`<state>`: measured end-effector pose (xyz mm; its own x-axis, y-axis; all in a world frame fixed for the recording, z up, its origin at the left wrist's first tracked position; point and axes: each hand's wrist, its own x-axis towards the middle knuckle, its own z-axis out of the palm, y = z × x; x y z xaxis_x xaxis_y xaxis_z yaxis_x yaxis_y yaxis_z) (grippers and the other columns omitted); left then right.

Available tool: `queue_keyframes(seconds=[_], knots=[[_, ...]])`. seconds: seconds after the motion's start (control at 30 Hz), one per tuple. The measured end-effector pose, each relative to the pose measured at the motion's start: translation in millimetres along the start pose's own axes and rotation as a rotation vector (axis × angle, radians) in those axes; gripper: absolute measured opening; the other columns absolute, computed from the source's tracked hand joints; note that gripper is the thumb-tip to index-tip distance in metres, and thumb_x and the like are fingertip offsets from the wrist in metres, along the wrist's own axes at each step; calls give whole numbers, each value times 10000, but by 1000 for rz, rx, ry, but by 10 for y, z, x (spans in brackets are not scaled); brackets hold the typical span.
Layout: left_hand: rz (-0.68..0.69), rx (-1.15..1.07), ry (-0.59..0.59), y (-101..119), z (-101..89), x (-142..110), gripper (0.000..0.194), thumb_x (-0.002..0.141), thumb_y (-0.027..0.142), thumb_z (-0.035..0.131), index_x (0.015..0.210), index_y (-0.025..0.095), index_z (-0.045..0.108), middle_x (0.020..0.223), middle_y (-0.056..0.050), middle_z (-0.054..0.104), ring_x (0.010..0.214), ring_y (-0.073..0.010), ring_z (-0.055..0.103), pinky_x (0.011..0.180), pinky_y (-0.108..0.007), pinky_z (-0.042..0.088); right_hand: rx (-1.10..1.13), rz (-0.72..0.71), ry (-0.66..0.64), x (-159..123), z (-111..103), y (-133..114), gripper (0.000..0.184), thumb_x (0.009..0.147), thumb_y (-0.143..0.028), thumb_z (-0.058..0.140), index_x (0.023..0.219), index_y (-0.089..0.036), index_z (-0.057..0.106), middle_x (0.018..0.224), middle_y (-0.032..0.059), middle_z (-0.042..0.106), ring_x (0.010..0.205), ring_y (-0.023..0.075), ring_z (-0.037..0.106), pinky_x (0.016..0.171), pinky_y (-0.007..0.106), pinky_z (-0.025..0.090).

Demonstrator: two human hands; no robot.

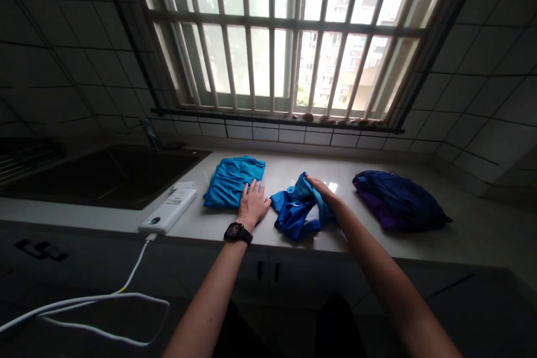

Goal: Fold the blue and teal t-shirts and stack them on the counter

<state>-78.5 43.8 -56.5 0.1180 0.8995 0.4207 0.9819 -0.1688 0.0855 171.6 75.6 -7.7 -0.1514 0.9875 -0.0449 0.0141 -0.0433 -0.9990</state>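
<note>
My left hand (pixel 253 203), with a black watch at the wrist, lies with its fingers spread on the lower right corner of a folded teal garment (pixel 226 182) on the counter. To its right, a crumpled blue garment (pixel 293 219) with lighter blue and white parts lies in a loose heap. My right hand (pixel 321 185) pinches the upper part of this garment and lifts it a little. Part of the cloth is hidden behind my right forearm. Farther right is a pile of dark blue and purple clothing (pixel 400 198), touched by neither hand.
A white power bank (pixel 170 211) with a white cable (pixel 136 263) lies near the counter's front edge at the left. Behind it are a dark sink (pixel 142 208) and a faucet (pixel 151 135). A barred window (pixel 272 25) is above the counter (pixel 251 229).
</note>
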Motion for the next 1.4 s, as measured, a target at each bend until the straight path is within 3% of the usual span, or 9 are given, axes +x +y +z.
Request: queue_keyframes(seconds=[0.17,0.33,0.53,0.67,0.77,0.9,1.17,1.27,1.4], knots=[[8,13,13,-17,2,-33,496,920,278,482,1368,142,644,1543,-171,561,1513,-330,420,1274,-533,276,71,-6,-93,114,-85,198,531,652,-714,825,710,-225,629,655,-2,617,652,189,569,613,326,501],[1,-61,-3,88,-167,0,446,920,260,516,1331,128,630,1460,-192,620,1437,-345,508,1266,-532,294,-21,-101,-123,183,-96,231,502,651,-673,831,617,-231,595,651,-9,625,662,177,545,604,311,460],[162,-590,-206,379,-369,445,363,954,465,604,1169,181,677,1076,-104,765,1013,-244,732,884,-329,577,3,-80,-172,163,-85,232,508,711,-712,781,739,-211,705,751,12,693,726,195,609,703,325,502],[333,-731,-305,479,-210,616,336,862,441,738,1099,209,683,999,-54,755,936,-213,717,825,-295,559,46,-50,-194,168,-74,245,494,739,-689,772,793,-199,737,757,21,712,746,208,643,695,319,506],[331,-693,-239,478,-26,587,86,897,276,644,931,200,665,904,-39,726,857,-187,674,813,-290,531,69,-29,-214,176,-63,250,479,732,-672,785,736,-199,710,715,17,699,709,200,632,665,314,504],[318,-633,-178,447,72,514,53,879,198,595,850,195,640,835,-23,685,773,-167,609,766,-280,491,107,-7,-219,134,-51,215,468,727,-656,794,740,-203,677,714,10,690,692,191,623,678,321,516],[210,-516,-177,496,-62,484,64,867,239,645,813,203,643,785,-14,687,738,-178,628,742,-283,463,-6,37,-214,-65,-61,44,529,765,-732,710,816,-206,678,782,27,695,761,217,635,728,344,526],[-34,-435,-43,479,-77,494,77,942,256,590,910,217,647,789,-37,710,806,-226,696,810,-314,473,-152,-60,-211,-94,-134,-5,572,814,-780,617,863,-213,680,836,39,705,819,230,642,743,336,520],[-352,-522,106,407,-25,522,192,1046,276,432,1132,202,587,785,-62,717,802,-258,733,746,-317,490,-515,-189,-279,-62,-219,22,538,706,-672,796,971,-210,712,695,-23,628,695,181,564,642,286,431]])
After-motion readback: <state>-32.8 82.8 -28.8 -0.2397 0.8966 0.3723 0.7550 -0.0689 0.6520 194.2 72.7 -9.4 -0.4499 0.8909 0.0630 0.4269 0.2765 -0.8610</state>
